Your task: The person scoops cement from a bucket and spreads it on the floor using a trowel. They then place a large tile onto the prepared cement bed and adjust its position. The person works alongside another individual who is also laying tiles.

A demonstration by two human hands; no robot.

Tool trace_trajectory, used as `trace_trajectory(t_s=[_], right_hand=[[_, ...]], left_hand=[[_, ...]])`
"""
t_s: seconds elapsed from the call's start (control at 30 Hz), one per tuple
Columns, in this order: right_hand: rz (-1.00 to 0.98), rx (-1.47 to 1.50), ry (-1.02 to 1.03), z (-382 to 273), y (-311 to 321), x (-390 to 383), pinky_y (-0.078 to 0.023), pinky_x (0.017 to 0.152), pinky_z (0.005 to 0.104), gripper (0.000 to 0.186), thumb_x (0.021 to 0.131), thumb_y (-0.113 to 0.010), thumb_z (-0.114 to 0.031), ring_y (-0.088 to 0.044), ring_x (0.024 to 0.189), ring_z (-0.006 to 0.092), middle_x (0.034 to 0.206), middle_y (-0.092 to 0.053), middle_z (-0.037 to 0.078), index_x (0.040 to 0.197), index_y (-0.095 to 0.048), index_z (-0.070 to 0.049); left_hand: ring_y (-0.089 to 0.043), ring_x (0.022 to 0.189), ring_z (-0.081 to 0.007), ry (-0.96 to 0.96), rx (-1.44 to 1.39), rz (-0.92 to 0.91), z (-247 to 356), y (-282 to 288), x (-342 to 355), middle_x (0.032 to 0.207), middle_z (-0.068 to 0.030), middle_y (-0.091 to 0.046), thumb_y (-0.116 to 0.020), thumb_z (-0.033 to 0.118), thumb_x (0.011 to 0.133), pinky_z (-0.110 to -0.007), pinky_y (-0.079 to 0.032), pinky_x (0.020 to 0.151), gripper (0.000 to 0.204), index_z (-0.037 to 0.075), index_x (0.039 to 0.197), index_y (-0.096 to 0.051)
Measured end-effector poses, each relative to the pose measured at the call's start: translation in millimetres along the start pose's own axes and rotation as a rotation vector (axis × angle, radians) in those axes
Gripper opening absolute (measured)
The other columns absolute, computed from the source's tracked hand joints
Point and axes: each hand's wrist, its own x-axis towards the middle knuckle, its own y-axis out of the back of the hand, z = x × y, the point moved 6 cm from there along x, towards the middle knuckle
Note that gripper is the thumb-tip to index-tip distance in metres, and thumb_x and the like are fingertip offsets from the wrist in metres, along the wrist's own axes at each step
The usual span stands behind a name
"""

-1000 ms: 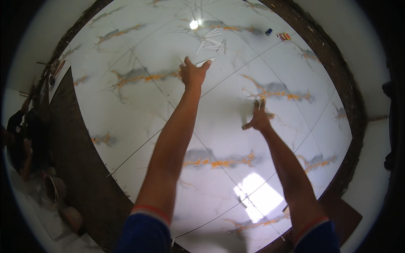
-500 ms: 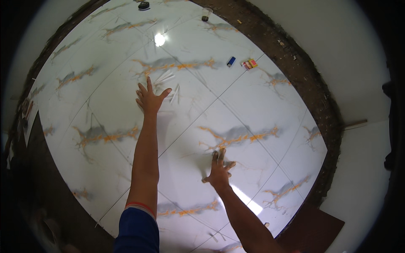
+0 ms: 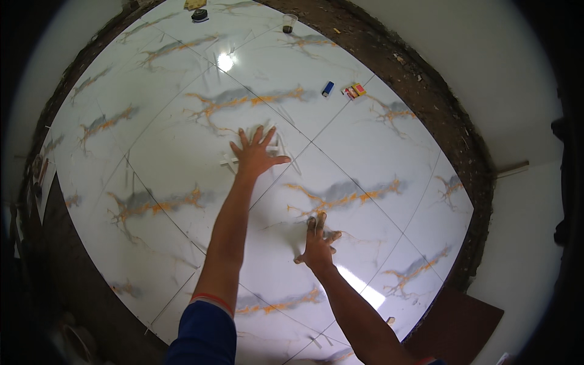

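My left hand lies spread over several thin white strips on the glossy tile floor. Ends of the strips poke out on both sides of it, and the palm hides the rest. My right hand rests fingertips down on the tile, nearer to me and to the right, its fingers apart and nothing in them. White tiles with grey and orange veining meet in thin dark joints around both hands.
Beyond my hands lie a blue lighter and a small red and yellow box. Farther off stand a clear cup with dark contents and a black tape measure. Bare dirt borders the tiles. A brown board is at lower right.
My left hand has swept right and slightly nearer, and the white strips have shifted that way with it. My right hand stays where it was on the tile.
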Motion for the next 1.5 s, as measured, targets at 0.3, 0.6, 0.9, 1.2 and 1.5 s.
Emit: trace_trajectory(t_s=[0.3, 0.6, 0.9, 1.2, 1.5], right_hand=[[0.032, -0.026, 0.040, -0.2, 2.7, -3.5, -0.058, 0.085, 0.0699, 0.143, 0.059, -0.098, -0.042, -0.015, 0.132, 0.0800, 0.169, 0.009, 0.022, 0.164, -0.007, -0.008], [0.009, 0.086, 0.006, -1.6, 6.4, -8.5, -0.048, 0.095, 0.0773, 0.145, 0.058, -0.100, -0.031, -0.009, 0.140, 0.0742, 0.171, 0.013, 0.013, 0.165, -0.005, -0.011], [0.024, 0.060, 0.014, 2.4, 4.0, -10.5, -0.051, 0.093, 0.0755, 0.144, 0.059, -0.099, -0.035, -0.009, 0.140, 0.0746, 0.171, 0.014, 0.014, 0.165, -0.004, -0.011], [0.035, 0.060, 0.148, 8.6, -18.6, 21.2, -0.041, 0.092, 0.0839, 0.151, 0.053, -0.101, -0.036, -0.012, 0.146, 0.0631, 0.170, 0.011, 0.020, 0.164, -0.002, -0.007], [0.165, -0.067, 0.191, 7.2, -21.8, 34.8, -0.024, 0.096, 0.0908, 0.159, 0.040, -0.103, -0.040, 0.003, 0.158, 0.0403, 0.170, -0.011, 0.025, 0.159, -0.011, 0.008]], left_hand=[[-0.015, 0.154, -0.0439, -0.097, 0.011, 0.091, 56.8, -49.8, -67.1, 0.161, -0.0103, -0.033, -0.084, 0.048, 0.077, -0.083, -0.016, 0.109, 0.069, 0.027, 0.139, -0.062], [-0.013, 0.154, -0.0502, 0.323, -0.292, 0.428, -19.6, -7.0, -135.2, 0.167, -0.0207, -0.024, -0.074, 0.074, 0.075, -0.074, -0.011, 0.117, 0.098, 0.031, 0.156, -0.042], [-0.002, 0.154, -0.0535, 0.209, -0.191, -0.086, 50.6, -37.5, -79.5, 0.171, -0.0186, -0.011, -0.059, 0.096, 0.065, -0.075, -0.012, 0.116, 0.121, 0.039, 0.164, -0.019], [-0.050, 0.130, -0.0289, -0.150, 0.077, 0.276, 84.1, -75.0, -164.5, 0.132, -0.0096, -0.058, -0.063, 0.036, 0.096, -0.057, -0.044, 0.102, 0.031, 0.021, 0.123, -0.066], [-0.072, 0.096, -0.0325, -0.357, 0.106, 0.275, 45.4, -29.8, -193.0, 0.103, -0.0159, -0.066, -0.058, 0.018, 0.099, -0.045, -0.060, 0.073, 0.014, 0.008, 0.107, -0.061]])
